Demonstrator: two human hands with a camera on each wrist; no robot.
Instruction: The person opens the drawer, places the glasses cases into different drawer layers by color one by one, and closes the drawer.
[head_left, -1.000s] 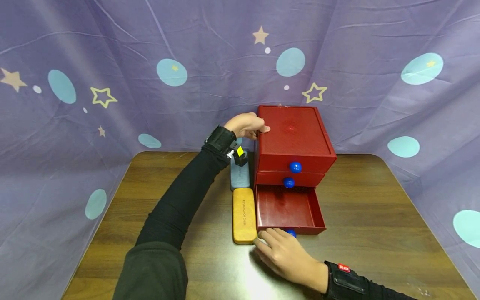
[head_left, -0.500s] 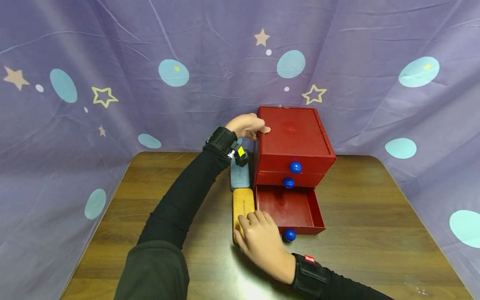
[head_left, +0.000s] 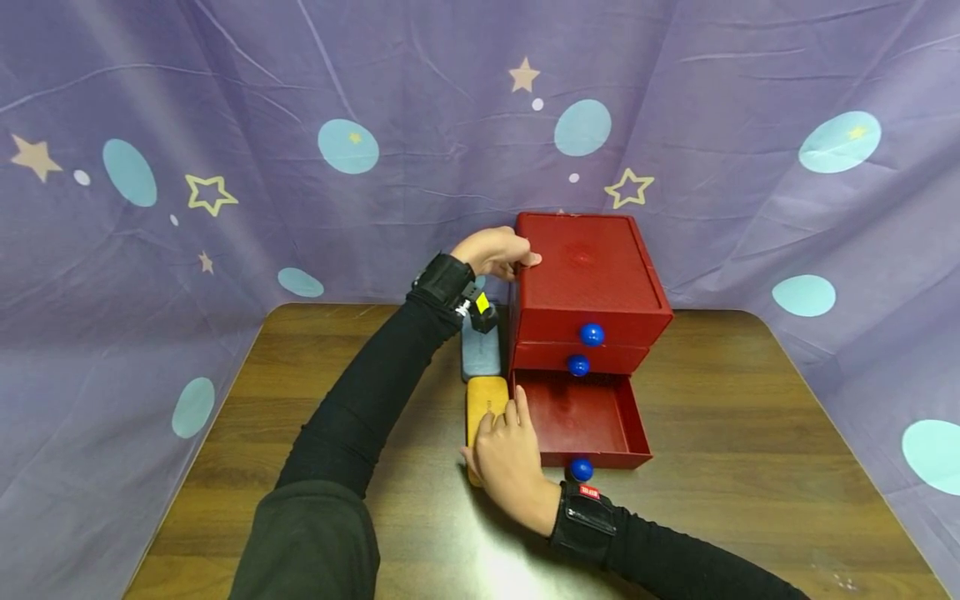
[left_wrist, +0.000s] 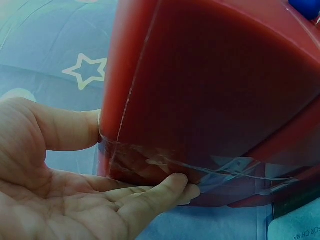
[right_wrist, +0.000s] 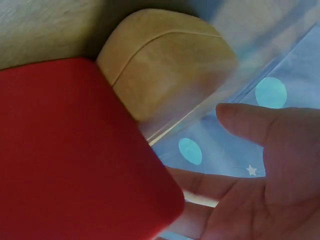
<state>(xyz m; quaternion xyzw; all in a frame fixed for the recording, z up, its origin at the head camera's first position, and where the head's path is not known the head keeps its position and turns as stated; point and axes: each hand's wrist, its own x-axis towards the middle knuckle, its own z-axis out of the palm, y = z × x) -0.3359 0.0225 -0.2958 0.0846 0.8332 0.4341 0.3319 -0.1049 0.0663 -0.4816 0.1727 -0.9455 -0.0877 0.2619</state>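
A red chest with three blue-knobbed drawers stands mid-table, and its bottom drawer is pulled out. My left hand grips the chest's top left edge, thumb on the lid and fingers down the side; the left wrist view shows that hand against the red chest wall. A tan oblong case lies along the drawer's left side. My right hand rests on the case with fairly straight fingers, thumb at its left side. In the right wrist view the case's end sits beyond the drawer corner.
A grey-blue case lies behind the tan one, against the chest's left side. The wooden table is ringed by a purple curtain with stars and dots. Blue knobs stick out from the drawer fronts.
My right hand has moved from the front of the open drawer, left and forward, onto the tan case. The left hand and the chest have stayed put.
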